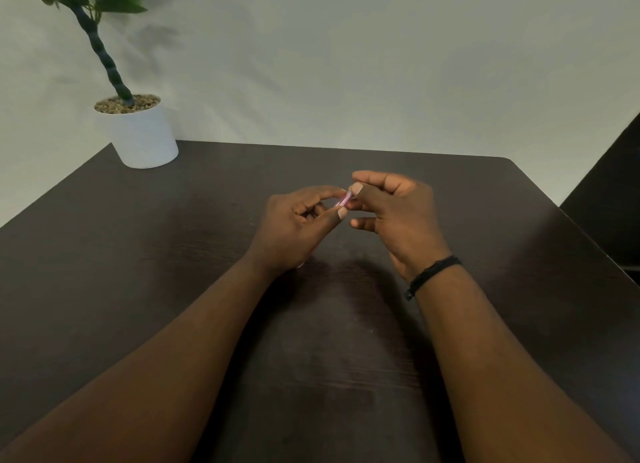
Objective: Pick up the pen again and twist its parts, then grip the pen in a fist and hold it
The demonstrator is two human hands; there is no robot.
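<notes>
While both hands meet over the middle of the dark table (173,255), left hand (294,227) and right hand (398,213) pinching a small pink thing (344,199) between fingertips, potted plant (138,130) at the far left corner.

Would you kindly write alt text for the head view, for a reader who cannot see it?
Two bare hands meet above a dark table, the left hand and right hand both pinching a small pink object between their fingertips. A potted plant stands at the far left corner.
</notes>
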